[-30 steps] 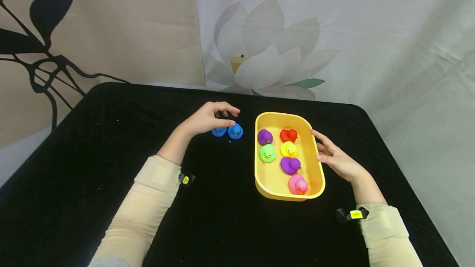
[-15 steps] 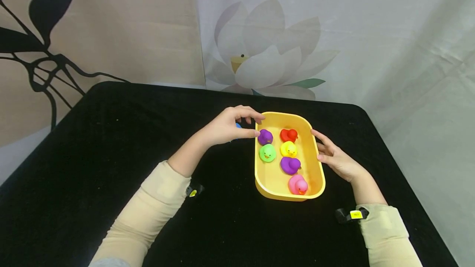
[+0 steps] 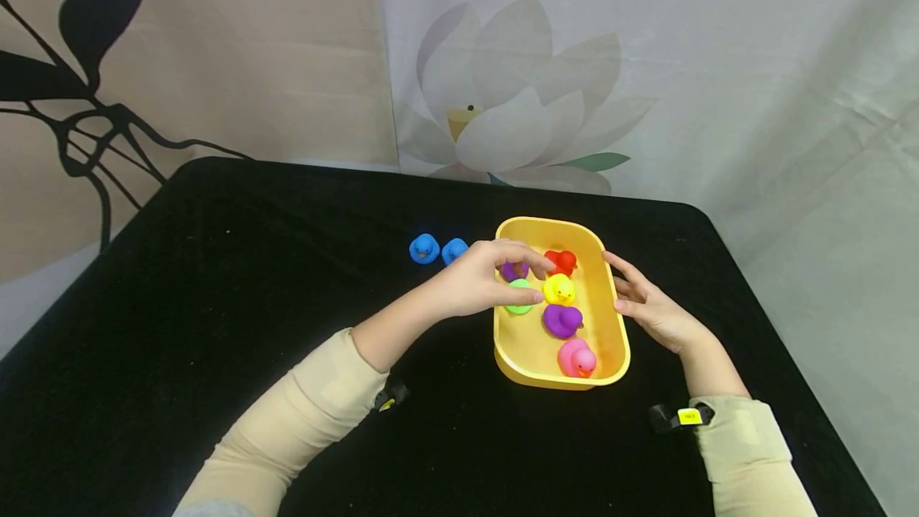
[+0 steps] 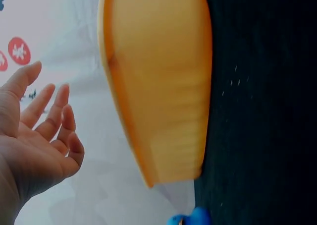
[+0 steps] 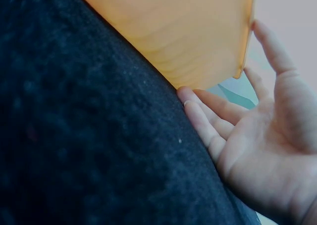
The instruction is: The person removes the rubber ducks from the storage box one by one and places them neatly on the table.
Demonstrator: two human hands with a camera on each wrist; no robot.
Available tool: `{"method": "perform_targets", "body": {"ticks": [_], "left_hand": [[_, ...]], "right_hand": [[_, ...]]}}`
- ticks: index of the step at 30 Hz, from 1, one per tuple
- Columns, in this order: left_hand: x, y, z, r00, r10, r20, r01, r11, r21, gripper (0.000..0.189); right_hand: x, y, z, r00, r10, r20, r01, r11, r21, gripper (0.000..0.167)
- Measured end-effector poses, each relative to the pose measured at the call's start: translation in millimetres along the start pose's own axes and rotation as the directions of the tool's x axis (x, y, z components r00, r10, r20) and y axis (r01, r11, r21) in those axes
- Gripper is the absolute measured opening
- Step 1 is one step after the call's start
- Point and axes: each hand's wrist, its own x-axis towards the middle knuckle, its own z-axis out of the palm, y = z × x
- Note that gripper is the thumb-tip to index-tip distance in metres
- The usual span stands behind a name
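My left hand (image 3: 495, 278) hovers over the left side of a yellow plastic tub (image 3: 527, 365), thumb and fingers apart and holding nothing. Just beyond its fingertips lie a yellow toy duck (image 3: 558, 290) and a red one, the red duck (image 3: 565, 262). Under the hand, a green duck (image 3: 520, 306) and a purple duck (image 3: 511, 271) are partly hidden. A second purple duck (image 3: 562, 321) and a pink duck (image 3: 577, 358) lie nearer me in the tub. With loosely spread fingers, my right hand (image 5: 267, 145) touches the tub's right outer wall.
Left of the tub, two blue ducks sit on the black cloth: one blue duck (image 3: 424, 248) in full view, the other blue duck (image 3: 455, 250) partly behind my left hand. A printed curtain (image 3: 531, 86) hangs behind the table's far edge (image 3: 323, 168).
From above the blue ducks, my left hand has moved right and nearer, over the tub, and the blue ducks are uncovered again. My right hand stays at the tub's side.
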Motion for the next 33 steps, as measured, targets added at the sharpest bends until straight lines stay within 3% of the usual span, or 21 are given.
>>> {"method": "perform_targets", "body": {"ticks": [11,19,33], "left_hand": [[2.2,-3.0,24.6,0.989,0.001,0.147,0.003,1.000,-0.029,0.038],[10.8,-8.1,37.9,0.962,0.086,0.260,-0.089,0.996,0.001,0.038],[31.1,-17.5,55.3,0.912,-0.053,0.406,-0.029,0.981,0.193,0.039]], "right_hand": [[0.2,-1,0,1.000,-0.001,-0.002,0.001,1.000,-0.006,0.072],[-0.4,1,-2,1.000,-0.008,0.013,0.008,1.000,0.002,0.071],[-1.0,0,0,1.000,-0.006,0.017,0.006,1.000,0.016,0.070]]}}
